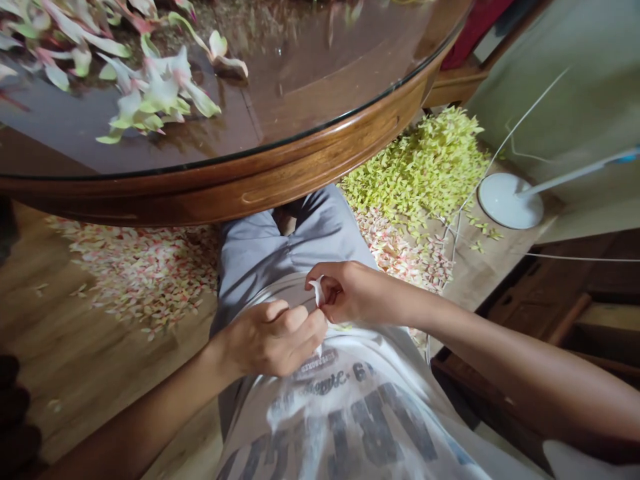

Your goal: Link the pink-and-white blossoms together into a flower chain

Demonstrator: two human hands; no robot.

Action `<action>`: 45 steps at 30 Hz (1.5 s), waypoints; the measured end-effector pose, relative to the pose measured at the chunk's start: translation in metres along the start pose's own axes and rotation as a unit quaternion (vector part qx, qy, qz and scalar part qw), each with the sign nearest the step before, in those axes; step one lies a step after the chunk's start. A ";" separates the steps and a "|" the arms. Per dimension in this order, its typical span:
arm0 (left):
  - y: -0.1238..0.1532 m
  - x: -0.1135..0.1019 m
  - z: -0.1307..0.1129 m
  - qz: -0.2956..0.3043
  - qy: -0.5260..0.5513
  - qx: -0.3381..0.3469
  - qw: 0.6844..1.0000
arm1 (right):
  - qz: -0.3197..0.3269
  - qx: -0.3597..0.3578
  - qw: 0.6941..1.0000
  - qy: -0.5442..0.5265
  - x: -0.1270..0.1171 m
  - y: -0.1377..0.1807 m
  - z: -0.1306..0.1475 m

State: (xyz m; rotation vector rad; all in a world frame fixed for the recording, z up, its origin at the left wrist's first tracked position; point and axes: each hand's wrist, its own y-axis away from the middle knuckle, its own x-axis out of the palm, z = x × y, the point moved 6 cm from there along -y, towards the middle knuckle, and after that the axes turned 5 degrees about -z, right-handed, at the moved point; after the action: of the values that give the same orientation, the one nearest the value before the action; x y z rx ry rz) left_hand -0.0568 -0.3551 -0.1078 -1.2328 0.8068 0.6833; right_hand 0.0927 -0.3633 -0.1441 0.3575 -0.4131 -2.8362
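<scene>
My left hand (280, 337) and my right hand (345, 290) meet in front of the shirt, fingers pinched closed. Between them is a small white artificial petal piece (317, 291), gripped by the right thumb and forefinger. The left fingers are closed against its lower part, and a white tip shows below them. How the piece is shaped inside the fingers is hidden. On the glass-topped wooden table (300, 107) ahead lies a loose cluster of white, pink and green artificial flower pieces (155, 93).
Pink-white petal pieces (145, 273) are heaped on the floor at left, more at right of the legs. A yellow-green heap (420, 167) lies beyond. A round white stand base (510, 200), thin white cables and dark wooden furniture (540, 313) are at right.
</scene>
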 end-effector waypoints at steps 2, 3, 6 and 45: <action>0.001 0.001 -0.001 -0.004 -0.006 -0.026 1.000 | -0.027 -0.002 1.000 0.013 0.001 0.002 0.000; 0.002 0.001 -0.001 -0.008 -0.006 -0.040 0.999 | -0.038 -0.004 0.999 0.012 0.001 0.002 -0.001; 0.002 -0.004 -0.002 -0.019 0.008 -0.063 0.998 | -0.068 -0.010 0.998 -0.015 -0.003 0.003 -0.003; -0.002 -0.040 0.009 -0.085 0.018 -0.146 0.985 | -0.218 0.021 0.936 -0.276 -0.042 0.019 0.007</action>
State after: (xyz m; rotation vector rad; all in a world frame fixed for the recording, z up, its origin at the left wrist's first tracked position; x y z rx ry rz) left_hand -0.0759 -0.3473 -0.0720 -1.5644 0.6358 0.6569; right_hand 0.1343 -0.3679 -0.1235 -0.4145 -0.5562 -3.3432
